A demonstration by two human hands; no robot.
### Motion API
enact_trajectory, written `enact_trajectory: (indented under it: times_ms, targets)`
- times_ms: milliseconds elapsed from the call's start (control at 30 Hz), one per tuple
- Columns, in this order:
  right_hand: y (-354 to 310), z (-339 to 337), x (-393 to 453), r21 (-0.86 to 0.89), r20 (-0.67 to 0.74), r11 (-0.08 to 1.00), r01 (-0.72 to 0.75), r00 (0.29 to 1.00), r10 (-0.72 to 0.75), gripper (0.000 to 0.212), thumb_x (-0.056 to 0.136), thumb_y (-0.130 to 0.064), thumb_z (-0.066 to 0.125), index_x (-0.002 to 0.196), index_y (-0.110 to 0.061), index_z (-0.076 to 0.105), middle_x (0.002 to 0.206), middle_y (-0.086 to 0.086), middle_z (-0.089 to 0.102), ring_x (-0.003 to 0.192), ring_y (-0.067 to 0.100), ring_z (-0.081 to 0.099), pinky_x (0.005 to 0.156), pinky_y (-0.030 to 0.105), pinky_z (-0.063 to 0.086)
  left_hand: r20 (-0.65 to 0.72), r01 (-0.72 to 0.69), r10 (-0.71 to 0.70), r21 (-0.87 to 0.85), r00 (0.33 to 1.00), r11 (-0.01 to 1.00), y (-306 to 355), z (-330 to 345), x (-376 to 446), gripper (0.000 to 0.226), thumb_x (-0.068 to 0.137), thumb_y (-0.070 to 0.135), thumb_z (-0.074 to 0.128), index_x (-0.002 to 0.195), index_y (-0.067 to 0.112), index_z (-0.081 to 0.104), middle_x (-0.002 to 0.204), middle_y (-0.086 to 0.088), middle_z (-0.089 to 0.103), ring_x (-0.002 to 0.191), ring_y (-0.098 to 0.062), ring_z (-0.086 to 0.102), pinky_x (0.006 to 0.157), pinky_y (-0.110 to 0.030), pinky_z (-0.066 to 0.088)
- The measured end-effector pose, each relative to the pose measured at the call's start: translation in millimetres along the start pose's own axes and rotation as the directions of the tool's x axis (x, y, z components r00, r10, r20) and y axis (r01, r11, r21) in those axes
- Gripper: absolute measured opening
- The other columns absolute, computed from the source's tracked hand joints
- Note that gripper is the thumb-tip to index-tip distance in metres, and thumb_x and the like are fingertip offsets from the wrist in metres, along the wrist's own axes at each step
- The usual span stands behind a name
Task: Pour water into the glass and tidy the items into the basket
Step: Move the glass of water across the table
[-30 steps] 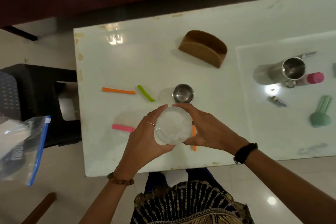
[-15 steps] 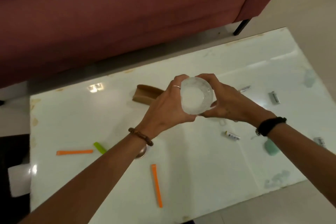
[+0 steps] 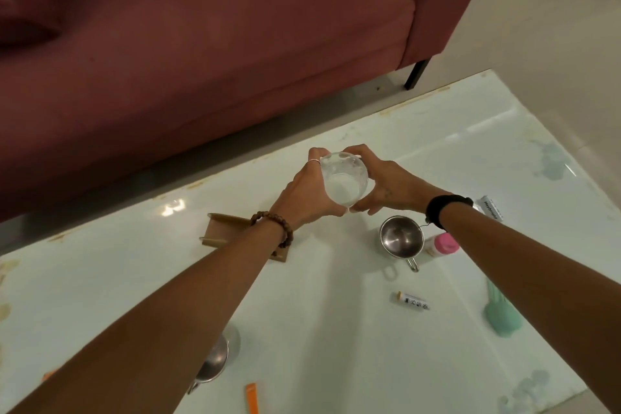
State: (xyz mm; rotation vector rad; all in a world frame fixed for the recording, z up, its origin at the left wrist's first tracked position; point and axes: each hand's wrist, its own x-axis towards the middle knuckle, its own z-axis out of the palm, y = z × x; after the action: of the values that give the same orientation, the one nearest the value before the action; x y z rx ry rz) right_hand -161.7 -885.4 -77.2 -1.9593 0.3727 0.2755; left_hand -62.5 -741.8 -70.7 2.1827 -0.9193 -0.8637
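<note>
- Since the glass (image 3: 343, 182) sits cupped between our left hand (image 3: 307, 193) and right hand (image 3: 383, 186), both curled around its sides and lifted clear of the white table (image 3: 302, 296), we judge the pouring at least partly done: the head view seems to show clear water low in it.
- The tidying looks untouched. The brown basket (image 3: 232, 232) lies under our left forearm, and we see nothing in it.
- Still loose on the table are a steel jug (image 3: 400, 240), a pink-capped bottle (image 3: 443, 245), a small white tube (image 3: 411, 301), a mint-green brush (image 3: 502, 316), a white box (image 3: 491, 208), an orange strip (image 3: 251, 398) and a steel cup (image 3: 211, 363).
- The jug stands just below the glass, so setting it down there risks a knock.
</note>
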Motion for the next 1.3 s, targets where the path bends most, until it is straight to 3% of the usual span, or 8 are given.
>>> enact_trajectory:
  times_ms: [333,433,500,567,733,867,1067,1300]
  targets:
    - [14,-4,10,0.056,0.023,0.997,-0.061,0.998,0.060,0.089,0.067,-0.001,0.079,0.134,-0.025,0.026,0.134,0.008,0.045,0.108,0.027,0.055,0.063,0.032,0.061,-0.012,0.015,-0.014,0.044,1.000,0.999,0,8,13,0.089,0.061,0.021,0.084,0.128,0.019,0.025,0.122,-0.005,0.051,0.094,-0.015,0.049,0.068,-0.016,0.042]
    - [13,-5,9,0.009,0.003,0.997,-0.071,0.997,0.071,0.091,0.068,-0.006,0.080,0.136,-0.026,0.024,0.132,0.007,0.047,0.111,0.028,0.053,0.075,0.034,0.059,0.012,0.038,-0.038,0.009,0.999,0.999,2,10,15,0.092,0.062,0.019,0.084,0.131,0.018,0.023,0.128,-0.007,0.046,0.107,-0.021,0.051,0.083,-0.029,0.050]
    - [8,-3,6,-0.061,-0.028,0.996,-0.069,0.997,0.067,0.096,0.068,-0.006,0.079,0.140,-0.025,0.019,0.134,0.008,0.047,0.115,0.030,0.051,0.092,0.035,0.048,0.036,0.063,-0.062,-0.024,0.997,0.998,3,12,12,0.098,0.062,0.016,0.084,0.136,0.018,0.020,0.135,-0.009,0.040,0.120,-0.026,0.046,0.096,-0.037,0.046]
    - [2,2,-2,-0.212,-0.084,0.975,-0.069,0.995,0.052,0.099,0.071,0.001,0.075,0.144,-0.025,0.013,0.139,0.009,0.044,0.120,0.029,0.048,0.093,0.035,0.045,0.029,0.097,-0.096,-0.057,0.995,0.994,5,12,6,0.108,0.061,0.015,0.085,0.142,0.018,0.013,0.144,-0.010,0.029,0.130,-0.027,0.036,0.104,-0.038,0.037]
    - [-39,38,-38,-0.655,-0.294,0.752,-0.074,0.941,-0.164,0.069,0.076,0.010,0.062,0.135,-0.017,0.038,0.145,0.009,0.037,0.124,0.029,0.042,0.059,0.020,0.039,-0.287,0.048,-0.105,-0.197,0.952,0.979,4,7,-47,0.086,0.074,0.015,0.075,0.141,0.022,0.023,0.148,-0.003,0.026,0.131,-0.014,0.032,0.096,-0.009,0.024]
    - [-94,88,-59,-0.625,-0.356,0.781,0.004,0.889,-0.289,0.045,0.077,0.009,0.065,0.118,-0.008,0.056,0.131,0.016,0.053,0.110,0.034,0.057,0.068,0.044,0.058,-0.419,0.000,-0.154,-0.345,0.895,0.939,-9,-6,-122,0.051,0.082,0.011,0.066,0.125,0.028,0.044,0.125,0.012,0.051,0.108,0.005,0.045,0.080,0.011,0.028]
    - [-175,202,-80,-0.433,-0.167,0.882,0.188,0.945,-0.283,0.031,0.078,0.004,0.063,0.101,-0.016,0.064,0.098,0.000,0.067,0.079,0.019,0.065,0.059,0.039,0.056,-0.469,0.070,-0.265,-0.391,0.842,0.918,-61,-49,-246,0.023,0.087,0.005,0.056,0.093,0.027,0.062,0.094,0.018,0.066,0.089,0.008,0.058,0.077,0.002,0.036]
    - [-253,380,-85,-0.269,0.125,0.913,0.307,0.951,-0.283,0.032,0.092,-0.010,0.046,0.119,-0.026,0.053,0.115,-0.011,0.058,0.099,0.007,0.057,0.079,0.033,0.051,-0.589,0.292,-0.443,-0.339,0.676,0.895,-165,-106,-412,0.039,0.089,0.013,0.055,0.087,0.052,0.052,0.094,0.040,0.058,0.096,0.019,0.050,0.081,0.004,0.033]
